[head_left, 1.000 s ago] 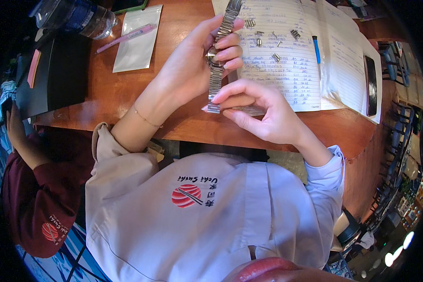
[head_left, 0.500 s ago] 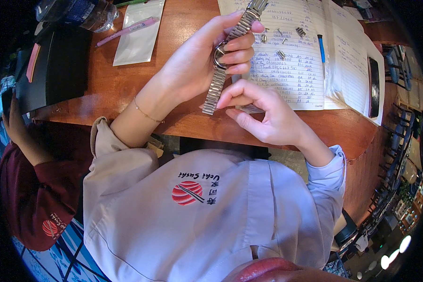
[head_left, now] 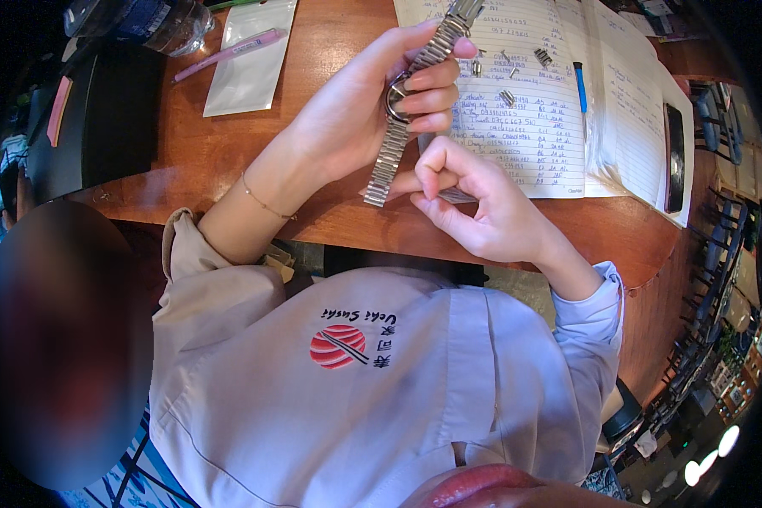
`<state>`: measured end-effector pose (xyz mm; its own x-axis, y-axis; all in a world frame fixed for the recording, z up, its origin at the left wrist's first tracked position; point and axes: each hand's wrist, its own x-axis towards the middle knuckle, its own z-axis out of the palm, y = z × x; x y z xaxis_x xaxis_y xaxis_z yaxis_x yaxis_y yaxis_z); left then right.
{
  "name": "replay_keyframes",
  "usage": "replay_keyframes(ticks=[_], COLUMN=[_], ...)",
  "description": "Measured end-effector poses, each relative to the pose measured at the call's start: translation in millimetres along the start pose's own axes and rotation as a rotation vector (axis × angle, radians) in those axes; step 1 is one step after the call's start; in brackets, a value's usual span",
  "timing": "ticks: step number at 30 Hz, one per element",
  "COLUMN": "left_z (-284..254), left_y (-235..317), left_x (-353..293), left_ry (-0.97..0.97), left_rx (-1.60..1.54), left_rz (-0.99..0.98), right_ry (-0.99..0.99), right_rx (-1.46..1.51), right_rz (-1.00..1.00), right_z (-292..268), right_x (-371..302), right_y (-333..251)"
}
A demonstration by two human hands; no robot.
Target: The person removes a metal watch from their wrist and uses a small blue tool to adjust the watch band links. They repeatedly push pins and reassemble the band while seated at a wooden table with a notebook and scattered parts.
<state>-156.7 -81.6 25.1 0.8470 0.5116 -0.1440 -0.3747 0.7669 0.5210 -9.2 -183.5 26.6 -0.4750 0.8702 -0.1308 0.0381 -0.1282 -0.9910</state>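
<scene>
The left hand [head_left: 372, 110] grips a silver metal watch [head_left: 415, 93] between thumb and curled fingers, its link bracelet running from 1 o'clock down to 7 o'clock above the wooden desk [head_left: 254, 161]. The right hand [head_left: 474, 199], at 5 o'clock of the watch, is loosely clenched, its fingertips touching the bracelet's lower end. Loose metal links [head_left: 508, 80] lie on the open notebook [head_left: 559, 110] beside a blue pen [head_left: 581, 85].

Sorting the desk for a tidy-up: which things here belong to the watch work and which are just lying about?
In use: metal watch, left hand, right hand, loose metal links.

Lying about: open notebook, blue pen, phone, pink pen, clear bag, bottle.
</scene>
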Motion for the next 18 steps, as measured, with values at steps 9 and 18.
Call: replay_keyframes(ticks=[9, 18], left_z=[-11, 0], left_y=[-2, -3], left_x=[0, 2], left_ry=[-0.097, 0.019], left_rx=[-0.099, -0.017], left_rz=[0.004, 0.026], right_ry=[0.024, 0.091], right_rx=[0.031, 0.199], right_rz=[-0.009, 0.033], right_z=[2, 3], right_x=[0, 1], right_y=[0, 8])
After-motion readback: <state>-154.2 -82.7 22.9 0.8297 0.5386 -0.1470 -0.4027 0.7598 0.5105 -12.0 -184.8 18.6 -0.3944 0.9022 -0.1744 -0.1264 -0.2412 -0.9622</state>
